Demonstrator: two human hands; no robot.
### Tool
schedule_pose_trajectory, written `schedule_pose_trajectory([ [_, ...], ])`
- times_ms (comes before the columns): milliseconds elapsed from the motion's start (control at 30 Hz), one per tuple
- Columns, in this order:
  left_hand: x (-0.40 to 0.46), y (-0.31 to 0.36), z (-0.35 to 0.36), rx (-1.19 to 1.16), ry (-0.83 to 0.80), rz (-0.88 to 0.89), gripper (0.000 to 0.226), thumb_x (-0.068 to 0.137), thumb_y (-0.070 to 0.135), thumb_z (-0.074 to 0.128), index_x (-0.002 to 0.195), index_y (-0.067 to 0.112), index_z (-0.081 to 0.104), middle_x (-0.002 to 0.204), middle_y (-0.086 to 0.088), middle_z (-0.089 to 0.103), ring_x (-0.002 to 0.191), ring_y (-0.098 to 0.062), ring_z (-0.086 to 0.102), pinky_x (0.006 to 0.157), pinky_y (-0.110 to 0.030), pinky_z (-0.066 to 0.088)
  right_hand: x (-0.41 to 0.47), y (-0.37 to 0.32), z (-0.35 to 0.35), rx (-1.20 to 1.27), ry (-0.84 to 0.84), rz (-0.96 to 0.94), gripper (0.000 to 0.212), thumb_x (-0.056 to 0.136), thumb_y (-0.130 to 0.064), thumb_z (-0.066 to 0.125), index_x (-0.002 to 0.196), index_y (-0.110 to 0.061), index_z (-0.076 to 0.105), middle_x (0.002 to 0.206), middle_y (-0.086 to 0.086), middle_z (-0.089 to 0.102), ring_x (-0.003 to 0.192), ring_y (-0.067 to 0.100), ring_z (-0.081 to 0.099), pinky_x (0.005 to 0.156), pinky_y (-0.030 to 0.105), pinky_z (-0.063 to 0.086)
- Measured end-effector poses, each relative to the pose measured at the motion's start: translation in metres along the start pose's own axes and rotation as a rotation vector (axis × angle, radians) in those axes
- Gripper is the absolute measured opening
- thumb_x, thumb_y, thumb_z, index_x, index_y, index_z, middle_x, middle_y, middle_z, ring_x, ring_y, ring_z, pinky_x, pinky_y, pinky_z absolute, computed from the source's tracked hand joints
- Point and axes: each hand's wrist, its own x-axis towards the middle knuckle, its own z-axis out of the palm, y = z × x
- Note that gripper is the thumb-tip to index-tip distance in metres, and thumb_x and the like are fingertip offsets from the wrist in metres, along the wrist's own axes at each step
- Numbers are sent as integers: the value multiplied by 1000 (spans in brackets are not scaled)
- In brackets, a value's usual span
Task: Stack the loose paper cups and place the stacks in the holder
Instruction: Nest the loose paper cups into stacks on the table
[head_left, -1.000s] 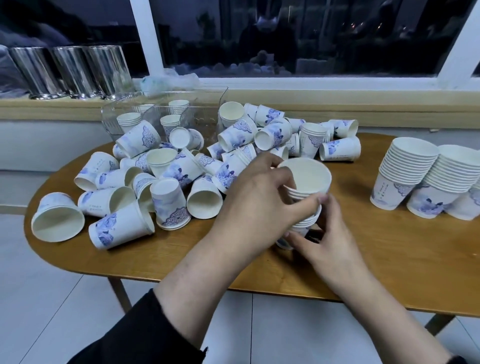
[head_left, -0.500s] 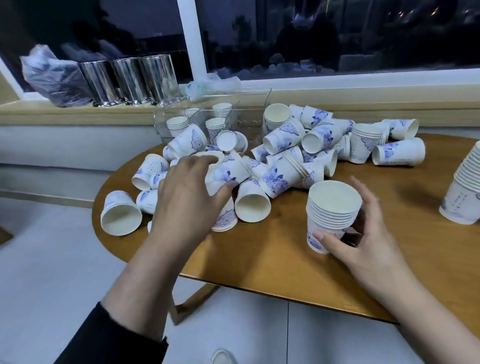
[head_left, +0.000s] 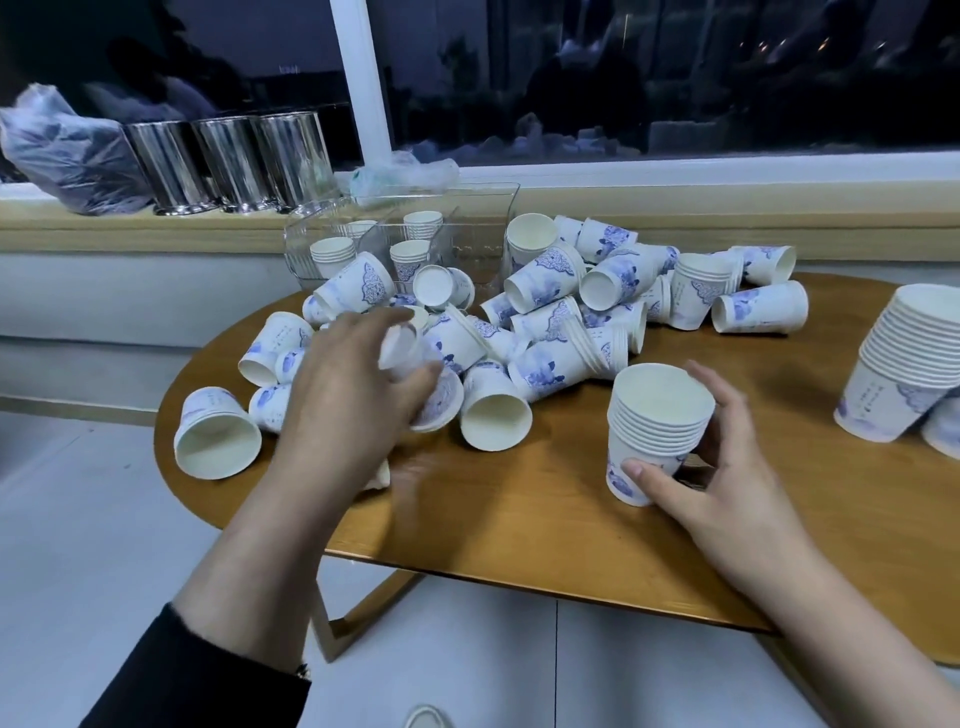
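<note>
Head view: left hand grips a loose cup; right hand holds the stack. Yanking could roll neighbouring cups off the table.

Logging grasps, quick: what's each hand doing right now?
Left hand: grips a loose cup from the pile.
Right hand: holds the upright cup stack on the table.

Your surface: oval wood top, metal leg below. On it, L to R: heap of loose paper cups, mostly on their sides; clear holder at far edge w/ short stacks inside; one upright stack near front; two taller stacks at R edge.
</note>
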Motion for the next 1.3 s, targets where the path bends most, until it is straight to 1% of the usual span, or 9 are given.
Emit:
schedule_pose_trajectory([
  [167, -4, 30, -17, -529, 203, -78, 41, 88, 39, 73, 126, 39, 59, 115, 7, 67, 105, -11, 62, 86, -27, 51, -1, 1, -2, -24, -23, -8, 95, 74, -23, 84, 134, -62, 22, 116, -55, 43, 109, -23, 49, 87, 3, 41],
  [300, -14, 63, 3, -888, 115, -153, 38, 87, 37, 74, 123, 41, 61, 115, 0, 61, 97, -1, 64, 90, -27, 56, -3, -6, -7, -13, 84, -47, 101, 65, -58, 80, 142, -61, 16, 145, -35, 34, 139, -4, 33, 112, 43, 39],
  [367, -21, 78, 20, -1025, 50, -213, 39, 80, 39, 77, 118, 39, 65, 110, -1, 60, 96, -7, 65, 94, -36, 55, -3, -17, -14, 25, 193, -154, 88, 71, -60, 72, 144, -55, 24, 151, -18, 37, 143, 5, 33, 112, 49, 37],
  [500, -31, 109, 45, -1203, -88, -232, 34, 72, 42, 80, 105, 34, 72, 118, -2, 68, 115, -26, 65, 104, -54, 48, 0, -38, -21, -12, 222, -344, 58, 87, -42, 62, 141, -33, 45, 146, -10, 49, 141, 13, 40, 113, 50, 35],
  [700, -37, 126, 52, -1297, -250, -145, 33, 82, 23, 74, 115, 20, 68, 117, 1, 72, 104, -15, 70, 92, -32, 55, 14, -49, -31, 197, 264, -283, 26, 90, -46, 63, 116, -42, 57, 121, -8, 65, 118, 20, 60, 102, 54, 45],
  [833, -30, 110, 36, -1002, -158, -48, 30, 93, 34, 65, 121, 24, 66, 111, 13, 73, 105, 4, 65, 86, -13, 49, 20, -58, -41, 88, 289, -347, 19, 95, -30, 57, 109, -42, 56, 108, -13, 66, 105, 14, 63, 96, 45, 49],
  [1000, -27, 23, -20, -236, 14, 153, 37, 89, 55, 61, 123, 41, 59, 122, 23, 57, 112, 5, 51, 95, -24, 39, 26, -50, -57, -252, 300, -451, 19, 98, -21, 54, 115, -27, 58, 103, -25, 54, 108, 14, 54, 97, 20, 39],
  [1167, -40, -48, -47, 81, -274, 107, 71, 60, 92, 54, 123, 62, 45, 123, 34, 48, 117, -4, 48, 96, -34, 44, 27, -41, -49, -467, 182, -508, 25, 95, -11, 53, 115, -9, 67, 105, -4, 56, 105, 11, 46, 96, 7, 28],
  [1300, -43, -58, -35, 270, -532, 49, 107, 53, 85, 67, 147, 42, 38, 141, 13, 48, 130, -14, 46, 106, -39, 41, 22, -32, -35, -482, 34, -474, 29, 96, -15, 49, 116, -16, 69, 111, -5, 55, 110, 12, 48, 99, 20, 35],
])
